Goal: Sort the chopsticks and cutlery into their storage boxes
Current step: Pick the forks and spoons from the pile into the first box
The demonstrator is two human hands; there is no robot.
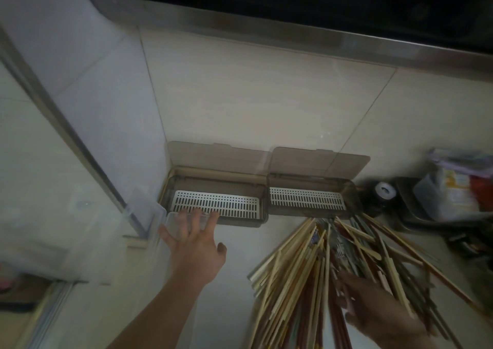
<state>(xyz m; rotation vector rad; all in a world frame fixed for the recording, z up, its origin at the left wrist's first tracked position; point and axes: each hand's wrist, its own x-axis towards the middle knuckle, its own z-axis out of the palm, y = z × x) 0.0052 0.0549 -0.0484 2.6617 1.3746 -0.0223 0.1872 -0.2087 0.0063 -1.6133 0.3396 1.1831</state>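
- No legible writing that I can make out.
- My left hand point(196, 244): fingers splayed, holding nothing, tips at left storage box point(216, 202) front edge.
- My right hand point(373, 311): blurred, fingers spread loose on chopstick pile point(320, 268).
- Right storage box point(306, 198): lid up.

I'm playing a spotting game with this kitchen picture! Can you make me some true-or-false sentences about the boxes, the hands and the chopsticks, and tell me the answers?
1. Both storage boxes, the left box and the right box, have their lids open. True.
2. The left box is full of chopsticks. False: only its slotted tray shows.
3. The chopsticks lie in a loose pile on the counter. True.
4. The left hand grips a spoon. False: its fingers are spread and hold nothing.
5. The right hand is on the chopstick pile. True.
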